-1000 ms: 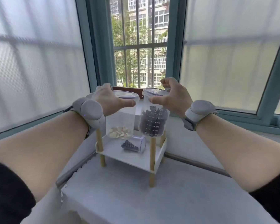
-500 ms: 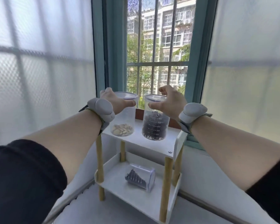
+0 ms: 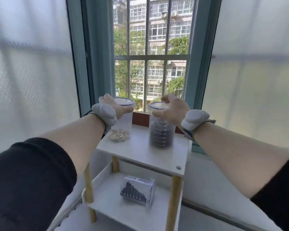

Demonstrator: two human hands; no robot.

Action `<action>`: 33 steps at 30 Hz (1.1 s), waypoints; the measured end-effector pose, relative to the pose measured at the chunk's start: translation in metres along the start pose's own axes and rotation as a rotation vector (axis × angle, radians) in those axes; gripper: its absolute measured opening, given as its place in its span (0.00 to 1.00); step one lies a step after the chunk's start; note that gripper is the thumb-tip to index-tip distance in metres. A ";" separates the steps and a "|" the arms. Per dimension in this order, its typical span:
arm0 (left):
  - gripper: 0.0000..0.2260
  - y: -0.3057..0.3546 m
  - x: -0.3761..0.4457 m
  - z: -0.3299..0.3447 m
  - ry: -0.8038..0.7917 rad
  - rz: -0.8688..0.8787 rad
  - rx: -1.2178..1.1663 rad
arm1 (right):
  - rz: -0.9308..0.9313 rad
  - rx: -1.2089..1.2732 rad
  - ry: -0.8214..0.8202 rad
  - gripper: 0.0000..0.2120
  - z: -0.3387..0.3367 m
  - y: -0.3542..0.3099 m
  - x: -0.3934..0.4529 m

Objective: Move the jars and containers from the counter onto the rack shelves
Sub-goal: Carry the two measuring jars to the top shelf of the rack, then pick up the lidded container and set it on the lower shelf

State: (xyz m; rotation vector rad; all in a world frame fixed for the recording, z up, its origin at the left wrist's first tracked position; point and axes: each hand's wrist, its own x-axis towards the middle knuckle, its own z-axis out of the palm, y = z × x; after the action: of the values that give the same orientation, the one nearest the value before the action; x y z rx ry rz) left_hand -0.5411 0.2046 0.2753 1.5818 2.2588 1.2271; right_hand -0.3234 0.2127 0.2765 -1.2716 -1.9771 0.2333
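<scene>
A white two-shelf rack with wooden legs stands on the counter. Two clear lidded jars stand upright on its top shelf [image 3: 140,153]. The left jar [image 3: 123,128] has pale pieces at its bottom; my left hand [image 3: 114,105] is wrapped around its upper part just under the lid. The right jar [image 3: 162,134], with measuring marks and dark contents, has my right hand [image 3: 173,110] around its rim, thumb in front, fingers over the lid. A third clear container [image 3: 138,190] with dark contents lies on its side on the lower shelf [image 3: 107,204].
The rack stands against a barred window [image 3: 150,55] with a teal frame. Frosted panes close in on the left and right. The pale counter [image 3: 200,182] runs to the right of the rack. Grey bands sit on both wrists.
Both jars have gone from in front of the rack up onto the top shelf, where they stand. The view has moved closer and tilted up. Both hands stay on the jars.
</scene>
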 end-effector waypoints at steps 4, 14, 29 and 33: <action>0.57 -0.008 0.002 -0.004 -0.049 -0.008 0.058 | 0.041 -0.019 0.018 0.38 0.005 -0.003 -0.006; 0.40 0.001 -0.050 -0.008 -0.016 0.335 -0.118 | -0.033 -0.051 0.190 0.35 -0.009 -0.017 -0.067; 0.20 0.046 -0.218 0.064 -0.492 0.708 -0.484 | 0.260 -0.034 0.470 0.17 -0.052 0.029 -0.240; 0.18 0.058 -0.263 0.102 -0.613 0.726 -0.484 | 0.395 -0.065 0.510 0.16 -0.067 0.066 -0.288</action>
State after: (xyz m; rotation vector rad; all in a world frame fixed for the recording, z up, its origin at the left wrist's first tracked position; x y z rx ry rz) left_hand -0.3287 0.0486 0.1594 2.2122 0.9546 1.0621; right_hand -0.1694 -0.0132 0.1459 -1.5756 -1.3057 0.0262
